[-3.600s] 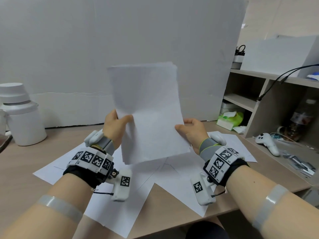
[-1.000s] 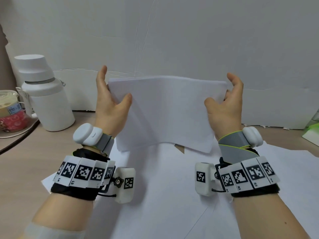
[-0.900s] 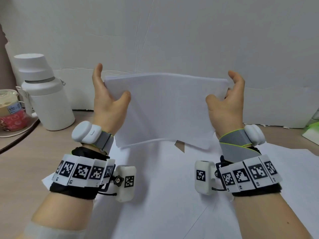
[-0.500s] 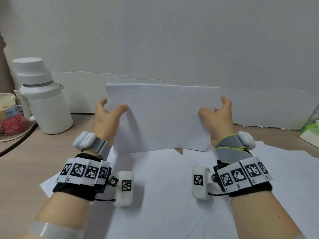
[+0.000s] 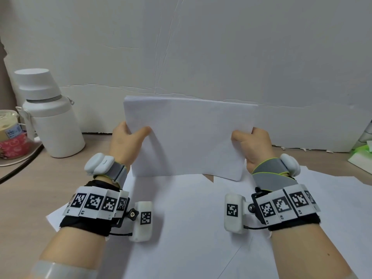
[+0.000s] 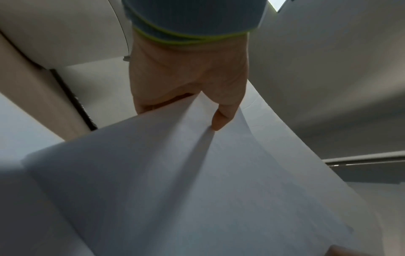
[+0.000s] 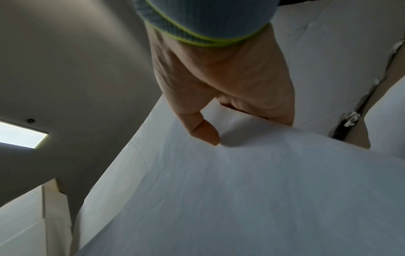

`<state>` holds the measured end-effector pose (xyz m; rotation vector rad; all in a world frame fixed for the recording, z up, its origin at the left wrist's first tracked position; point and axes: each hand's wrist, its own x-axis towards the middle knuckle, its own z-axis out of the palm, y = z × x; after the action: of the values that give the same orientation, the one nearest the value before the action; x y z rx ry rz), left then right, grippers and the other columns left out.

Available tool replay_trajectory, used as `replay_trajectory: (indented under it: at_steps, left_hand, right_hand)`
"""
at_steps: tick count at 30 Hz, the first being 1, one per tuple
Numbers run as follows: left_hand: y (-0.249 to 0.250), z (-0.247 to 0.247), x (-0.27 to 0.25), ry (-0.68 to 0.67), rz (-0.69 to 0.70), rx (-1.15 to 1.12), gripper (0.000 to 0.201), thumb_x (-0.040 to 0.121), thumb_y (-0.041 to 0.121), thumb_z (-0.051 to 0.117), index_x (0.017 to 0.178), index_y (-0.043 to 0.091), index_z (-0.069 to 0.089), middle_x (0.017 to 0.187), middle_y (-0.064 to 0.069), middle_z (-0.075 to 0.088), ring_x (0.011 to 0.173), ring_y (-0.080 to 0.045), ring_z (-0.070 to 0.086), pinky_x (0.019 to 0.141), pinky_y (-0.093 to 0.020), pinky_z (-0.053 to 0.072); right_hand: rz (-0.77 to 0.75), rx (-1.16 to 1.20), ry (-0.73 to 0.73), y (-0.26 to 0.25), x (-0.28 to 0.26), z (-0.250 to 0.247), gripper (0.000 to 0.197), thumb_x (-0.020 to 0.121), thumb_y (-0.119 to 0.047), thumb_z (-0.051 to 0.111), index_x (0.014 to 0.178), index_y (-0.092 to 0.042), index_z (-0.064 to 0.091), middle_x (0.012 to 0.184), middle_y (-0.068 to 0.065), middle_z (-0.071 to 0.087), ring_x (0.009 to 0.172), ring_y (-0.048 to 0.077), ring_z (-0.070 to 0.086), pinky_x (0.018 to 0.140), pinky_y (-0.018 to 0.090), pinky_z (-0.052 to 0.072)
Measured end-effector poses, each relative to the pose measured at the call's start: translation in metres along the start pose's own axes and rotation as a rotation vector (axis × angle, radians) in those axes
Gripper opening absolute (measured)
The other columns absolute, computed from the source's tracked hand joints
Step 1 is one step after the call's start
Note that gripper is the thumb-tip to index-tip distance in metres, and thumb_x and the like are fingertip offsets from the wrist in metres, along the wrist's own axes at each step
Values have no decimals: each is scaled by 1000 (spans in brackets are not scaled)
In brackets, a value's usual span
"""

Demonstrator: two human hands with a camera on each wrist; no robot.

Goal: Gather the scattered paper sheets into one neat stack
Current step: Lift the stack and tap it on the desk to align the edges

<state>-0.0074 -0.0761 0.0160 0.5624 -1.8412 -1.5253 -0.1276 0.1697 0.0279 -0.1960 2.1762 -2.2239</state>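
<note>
Above the middle of the light wooden desk [image 5: 24,190], a thin stack of white paper sheets [image 5: 189,137] stands on its long edge, landscape way, lower edge touching or just over the loose white sheets [image 5: 187,218] spread flat beneath; contact not certain. Left hand [image 5: 125,141] grasps the stack's left short edge, thumb lying across the near face, the other fingers hidden behind the paper. Left wrist view: thumb tip [image 6: 221,121] pressed on the paper, a crease shadow running from it. Right hand [image 5: 251,148] grasps the right short edge the same way, thumb on the near face, fingers behind. Right wrist view: thumb [image 7: 203,131] flat on the sheet, paper bowed slightly. Top edges of the stack look even; lower right corner rounded, sagging a little lower than the left. More loose sheets reach out to the right edge of the desk and under both forearms. Both wrists carry bands with black-and-white square markers and small white camera housings. Far left: white insulated bottle with wide cap [image 5: 48,115], upright, well apart from the stack; beside it a pink-patterned container [image 5: 12,141], partly cut off. White foam board [image 5: 201,47] forms the backdrop behind the desk
</note>
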Motion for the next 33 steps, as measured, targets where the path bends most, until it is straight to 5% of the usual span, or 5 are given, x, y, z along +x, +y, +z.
replay_trajectory:
  at_steps: [7,15,23,30,33]
  left_hand:
    - [-4,0,1,-7,-31,-59,41,63,37,74,101,21,71,100,-1,75,97,-29,70,84,-45,54]
    - [-8,0,2,-67,-32,-60,31,67,27,75,98,21,74,96,4,77,95,-25,72,85,-41,55]
    - [-16,-10,7,-213,-115,-62,42,60,9,70,101,3,73,105,-15,76,106,-42,68,102,-61,47]
    - [-13,-4,3,-221,-52,-64,39,63,10,68,102,13,71,101,-6,77,91,-25,71,81,-37,53]
    - [-15,-5,4,-204,-70,-68,35,62,9,67,95,17,73,101,-7,77,93,-31,71,83,-40,52]
  right_hand:
    - [32,7,-20,0,2,-1,18,73,5,58,72,-12,63,73,6,56,70,22,53,64,33,45]
    - [55,-4,-5,0,3,-3,21,75,6,59,67,-13,57,63,1,52,64,22,49,57,26,42]
    - [94,-57,-26,1,4,-5,16,75,5,60,78,-11,62,73,5,59,64,24,55,50,22,42]
    - [70,-76,-45,2,3,-2,18,73,6,60,73,-12,64,73,5,59,67,24,55,58,28,44]
    - [69,-80,-51,2,2,-3,20,75,7,59,72,-12,62,69,3,59,65,24,54,55,25,43]
